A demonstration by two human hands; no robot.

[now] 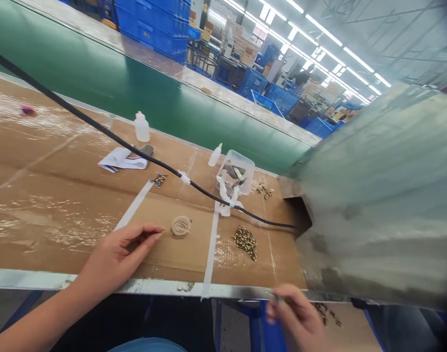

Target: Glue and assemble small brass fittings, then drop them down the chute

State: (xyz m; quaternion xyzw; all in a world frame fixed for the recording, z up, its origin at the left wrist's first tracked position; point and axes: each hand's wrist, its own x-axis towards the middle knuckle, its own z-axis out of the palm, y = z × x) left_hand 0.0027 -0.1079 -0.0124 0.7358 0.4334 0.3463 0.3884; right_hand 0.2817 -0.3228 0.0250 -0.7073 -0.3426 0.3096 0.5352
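Note:
My left hand (pixel 118 256) rests on the cardboard-covered bench (pixel 62 195), fingers curled loosely with the tips pinched near a small clear round lid (pixel 180 225); what it holds, if anything, is too small to name. My right hand (pixel 296 315) is below the bench's front edge, blurred, fingers closed round a thin dark tool. A pile of small dark metal parts (pixel 245 241) lies on the cardboard between the hands. More such parts (pixel 328 314) lie by the right hand.
A black cable (pixel 98 128) crosses the bench diagonally, tied with white strips. A clear plastic box (pixel 236 172), two small white bottles (pixel 141 126), a folded ribbon cable (pixel 121 160) and a green conveyor belt (pixel 135 88) lie beyond. A large grey blurred panel (pixel 384 195) fills the right.

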